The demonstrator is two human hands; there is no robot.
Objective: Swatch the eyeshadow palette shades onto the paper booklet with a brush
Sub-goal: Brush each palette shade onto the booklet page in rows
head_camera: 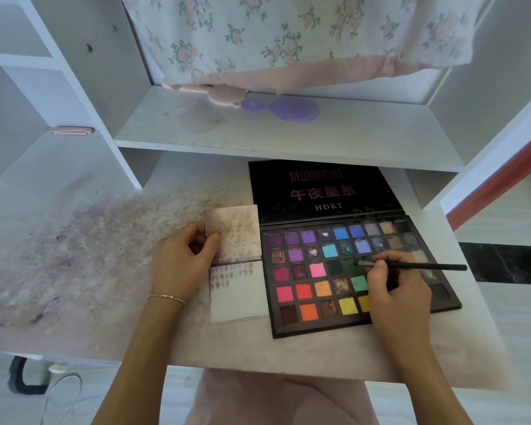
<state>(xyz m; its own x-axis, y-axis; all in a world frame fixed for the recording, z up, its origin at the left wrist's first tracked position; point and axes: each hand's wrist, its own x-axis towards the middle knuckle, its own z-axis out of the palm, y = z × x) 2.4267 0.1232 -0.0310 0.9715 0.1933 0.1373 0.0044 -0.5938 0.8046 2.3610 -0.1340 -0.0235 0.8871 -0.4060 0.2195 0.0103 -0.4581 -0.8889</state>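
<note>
Brush [411, 265] is pinched in right hand [402, 289], fingers curled round the handle, bristles laid on a dark green pan of the open eyeshadow palette [304, 289]. Paper booklet [236, 271], lying just left of the palette on the stained desk [74, 256], is gripped at its left edge by left hand [181, 265]; small swatches are seen on the lower page. A purple hairbrush [284, 108] is noted on the shelf above.

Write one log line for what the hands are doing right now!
left hand: holds booklet page up | right hand: pinches brush | brush tip: over dark green pan in palette | step: loading colour
</note>
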